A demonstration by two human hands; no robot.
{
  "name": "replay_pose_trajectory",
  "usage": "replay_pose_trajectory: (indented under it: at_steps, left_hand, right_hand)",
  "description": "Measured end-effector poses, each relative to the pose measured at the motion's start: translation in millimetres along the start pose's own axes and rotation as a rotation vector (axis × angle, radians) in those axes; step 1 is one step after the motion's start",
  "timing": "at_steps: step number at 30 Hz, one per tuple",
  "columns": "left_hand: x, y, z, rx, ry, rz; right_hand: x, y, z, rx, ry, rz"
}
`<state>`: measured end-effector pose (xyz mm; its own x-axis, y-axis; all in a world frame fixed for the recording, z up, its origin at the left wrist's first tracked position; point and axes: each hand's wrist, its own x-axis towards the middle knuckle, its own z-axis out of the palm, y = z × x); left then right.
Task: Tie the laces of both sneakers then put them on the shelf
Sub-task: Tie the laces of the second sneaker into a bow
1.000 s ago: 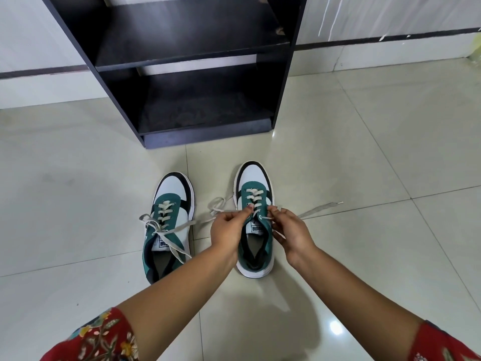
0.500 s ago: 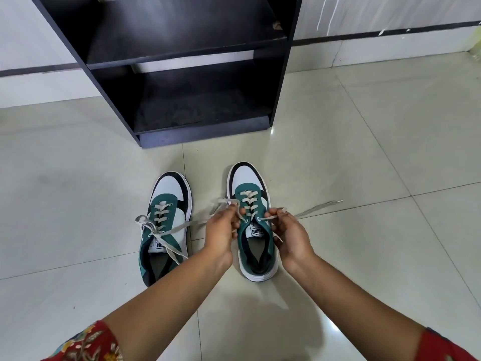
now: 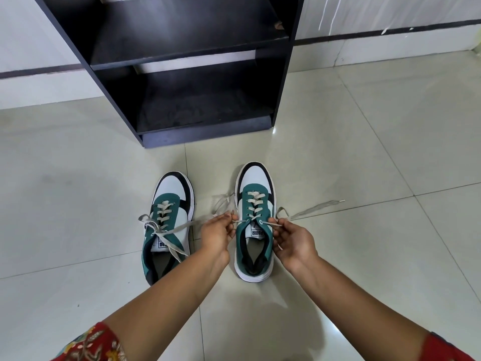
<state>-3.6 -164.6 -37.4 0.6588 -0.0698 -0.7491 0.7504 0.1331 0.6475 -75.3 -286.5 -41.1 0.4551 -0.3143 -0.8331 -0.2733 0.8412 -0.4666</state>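
Note:
Two green, white and black sneakers stand side by side on the tiled floor, toes toward the shelf. The right sneaker (image 3: 254, 204) lies between my hands. My left hand (image 3: 218, 233) pinches its left lace (image 3: 221, 201) beside the top eyelets. My right hand (image 3: 291, 237) pinches the right lace (image 3: 312, 208), whose loose end trails right across the floor. The left sneaker (image 3: 170, 201) has loose laces (image 3: 161, 230) spread over its tongue, and my left forearm covers its heel.
A black open shelf unit (image 3: 208, 131) stands just beyond the sneakers against a white wall, its bottom (image 3: 197, 110) and upper (image 3: 182, 37) boards bare. Glossy pale floor tiles (image 3: 364, 152) stretch on all sides.
My hands have moved apart to either side of the right sneaker, drawing its laces outward. The view has shifted slightly.

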Motion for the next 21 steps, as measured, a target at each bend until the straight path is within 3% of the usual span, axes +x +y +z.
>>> replay_pose_trajectory:
  at_steps: [3,6,8,10,13,16,17,21]
  left_hand:
    - [-2.2,2.0,3.1,-0.015,-0.018,-0.044]
    - [-6.1,11.2,3.8,0.085,-0.161,-0.082]
    - [-6.0,16.1,2.7,0.261,-0.208,0.082]
    - [-8.4,21.3,2.4,0.414,-0.243,0.41]
    - [-7.9,29.8,-1.7,0.658,-0.537,0.757]
    - [-4.6,32.3,-7.9,0.741,-0.721,0.75]
    - [-5.3,31.3,-8.7,0.724,-0.736,0.734]
    - [-4.2,24.7,-11.0,0.724,-0.625,0.888]
  right_hand:
    - [1.2,-1.1,-0.4,-0.04,-0.004,0.009]
    - [0.5,-6.8,-2.2,-0.195,-0.049,-0.092]
    - [-5.2,-13.5,0.7,-0.342,-0.113,-0.219]
    - [-14.4,-21.9,9.8,-0.52,-0.167,-0.368]
    - [-31.5,-34.2,29.6,-0.848,-0.323,-0.613]
    - [-38.3,-37.1,36.1,-1.468,-0.264,-0.783]
    - [-41.4,-37.7,35.5,-1.569,-0.217,-0.841]
    - [-48.8,-35.7,30.2,-1.538,-0.214,-0.918]
